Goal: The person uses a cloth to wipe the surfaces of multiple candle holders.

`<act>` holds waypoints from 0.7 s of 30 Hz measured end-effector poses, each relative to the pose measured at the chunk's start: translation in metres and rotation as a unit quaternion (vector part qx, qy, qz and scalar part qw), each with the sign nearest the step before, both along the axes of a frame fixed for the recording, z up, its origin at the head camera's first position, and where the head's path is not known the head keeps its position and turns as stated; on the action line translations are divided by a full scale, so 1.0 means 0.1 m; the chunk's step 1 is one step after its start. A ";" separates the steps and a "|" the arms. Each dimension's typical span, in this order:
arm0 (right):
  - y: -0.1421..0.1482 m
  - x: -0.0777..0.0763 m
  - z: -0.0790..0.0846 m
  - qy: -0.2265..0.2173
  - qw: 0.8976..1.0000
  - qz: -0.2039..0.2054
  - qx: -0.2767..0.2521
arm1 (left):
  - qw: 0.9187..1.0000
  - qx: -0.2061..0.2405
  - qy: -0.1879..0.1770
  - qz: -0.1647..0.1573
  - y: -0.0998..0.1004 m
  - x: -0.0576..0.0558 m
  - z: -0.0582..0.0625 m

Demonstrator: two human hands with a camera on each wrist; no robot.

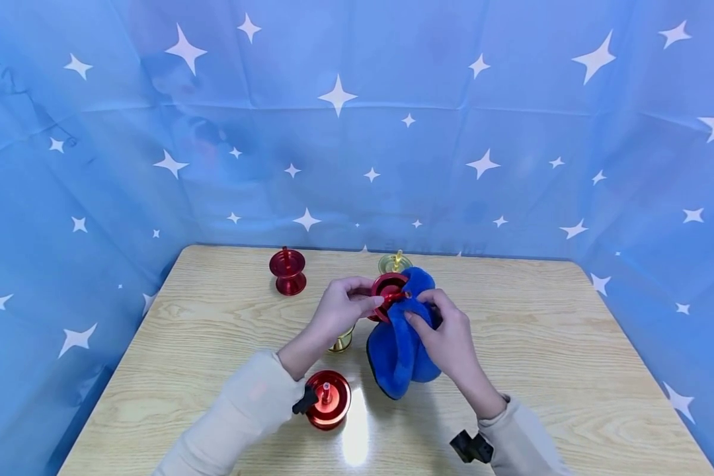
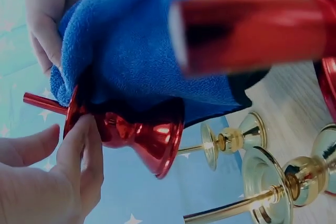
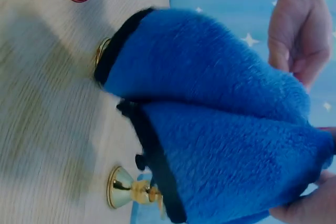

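My left hand (image 1: 339, 307) holds a shiny red candle holder (image 2: 163, 142) by the rim of its dish, raised above the table and tilted so the thin red stem points toward the right hand. The right hand (image 1: 452, 334) pinches a plush blue cloth (image 1: 395, 354) with thumb and fingers near that stem. Folds of the cloth hang down beside the holder and cover part of its dish. In the right wrist view, the cloth (image 3: 220, 61) shows a black edge band and hides most of the holder.
On the wooden table (image 1: 541, 344) stand a red candle holder (image 1: 287, 264) at back left and another (image 1: 331, 411) in front, near the left sleeve. One gold candle holder (image 1: 388, 264) is behind the hands; a second (image 1: 343, 342) is partly hidden below the left wrist. A starry blue curtain (image 1: 393, 59) hangs behind.
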State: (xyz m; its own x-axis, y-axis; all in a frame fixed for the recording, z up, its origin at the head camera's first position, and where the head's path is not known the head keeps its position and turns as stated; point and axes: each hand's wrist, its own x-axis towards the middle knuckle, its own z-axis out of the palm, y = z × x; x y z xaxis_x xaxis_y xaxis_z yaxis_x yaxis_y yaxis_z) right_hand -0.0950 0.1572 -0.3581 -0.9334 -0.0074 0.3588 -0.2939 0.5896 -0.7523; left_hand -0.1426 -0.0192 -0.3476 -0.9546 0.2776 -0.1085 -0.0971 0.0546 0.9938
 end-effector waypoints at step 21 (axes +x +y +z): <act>0.11 -0.11 0.10 0.006 1.000 0.011 0.009 | 0.998 -0.001 0.026 -0.061 -0.05 -0.05 0.12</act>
State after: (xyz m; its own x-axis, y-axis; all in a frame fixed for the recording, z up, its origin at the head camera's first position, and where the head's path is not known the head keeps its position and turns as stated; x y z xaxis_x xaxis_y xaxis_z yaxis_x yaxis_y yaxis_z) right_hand -0.1057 0.1677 -0.3477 -0.9289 -0.0350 0.3687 -0.3154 0.5967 -0.7379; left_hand -0.1473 -0.0246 -0.3360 -0.9183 0.3912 -0.0609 -0.0383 0.0654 0.9971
